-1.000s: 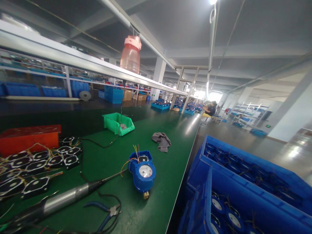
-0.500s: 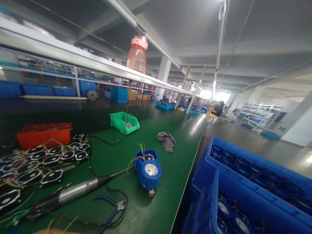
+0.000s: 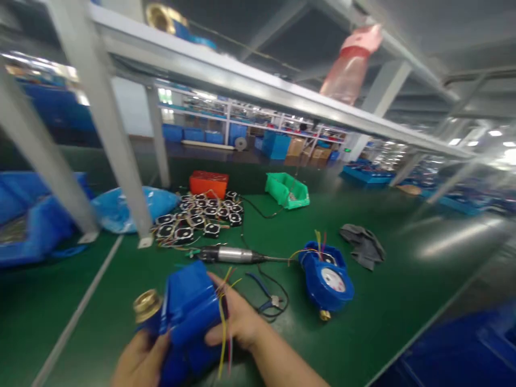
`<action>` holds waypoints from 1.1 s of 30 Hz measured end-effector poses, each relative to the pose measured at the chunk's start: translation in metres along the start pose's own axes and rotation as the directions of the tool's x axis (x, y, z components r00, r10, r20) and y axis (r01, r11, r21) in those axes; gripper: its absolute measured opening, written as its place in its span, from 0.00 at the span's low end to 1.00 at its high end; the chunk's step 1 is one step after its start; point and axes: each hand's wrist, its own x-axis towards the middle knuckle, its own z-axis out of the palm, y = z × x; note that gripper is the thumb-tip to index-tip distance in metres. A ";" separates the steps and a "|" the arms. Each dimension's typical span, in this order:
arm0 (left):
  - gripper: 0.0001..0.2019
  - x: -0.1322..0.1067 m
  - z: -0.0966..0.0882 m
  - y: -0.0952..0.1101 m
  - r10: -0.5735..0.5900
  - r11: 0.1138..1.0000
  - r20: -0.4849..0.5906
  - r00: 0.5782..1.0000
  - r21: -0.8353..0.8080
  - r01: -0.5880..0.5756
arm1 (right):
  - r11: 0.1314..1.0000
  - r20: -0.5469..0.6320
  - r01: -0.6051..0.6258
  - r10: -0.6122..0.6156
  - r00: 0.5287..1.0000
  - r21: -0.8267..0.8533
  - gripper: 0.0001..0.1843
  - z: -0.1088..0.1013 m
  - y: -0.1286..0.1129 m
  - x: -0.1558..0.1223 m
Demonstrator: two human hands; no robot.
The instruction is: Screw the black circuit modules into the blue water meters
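Both my hands hold a blue water meter with a brass fitting and loose yellow and red wires, low over the green bench. My left hand grips its lower left side. My right hand wraps its right side, fingers against the wires. A second blue water meter with a white dial lies on the bench to the right. An electric screwdriver lies between them, tip toward the second meter. Blue-handled pliers lie just right of my right hand.
Several black-and-white circuit modules lie beside an orange box. A green bin, a grey rag, a blue bag and a blue crate sit on the bench. Shelf posts stand at left. A pink bottle hangs overhead.
The view has swung left and down. Both my hands have come into sight holding a blue water meter. The meter on the bench and the screwdriver lie as before.
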 end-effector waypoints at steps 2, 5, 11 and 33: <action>0.32 -0.002 -0.005 0.003 -0.070 0.996 0.029 0.997 -0.045 0.071 | 0.995 0.044 -0.017 0.012 0.999 0.102 0.60 0.003 -0.004 -0.002; 0.31 -0.002 -0.004 0.009 -0.061 0.994 0.050 0.997 -0.092 0.065 | 0.991 0.100 -0.034 0.021 0.995 0.130 0.59 0.005 -0.009 -0.001; 0.25 -0.003 -0.002 0.010 0.030 0.993 0.062 0.998 -0.118 -0.022 | 0.996 0.087 -0.049 0.043 0.995 0.077 0.56 0.008 -0.011 -0.001; 0.23 -0.004 -0.001 0.012 0.053 0.979 0.051 0.997 -0.201 -0.042 | 0.979 0.109 0.034 -0.013 0.994 -0.202 0.53 0.009 -0.018 -0.002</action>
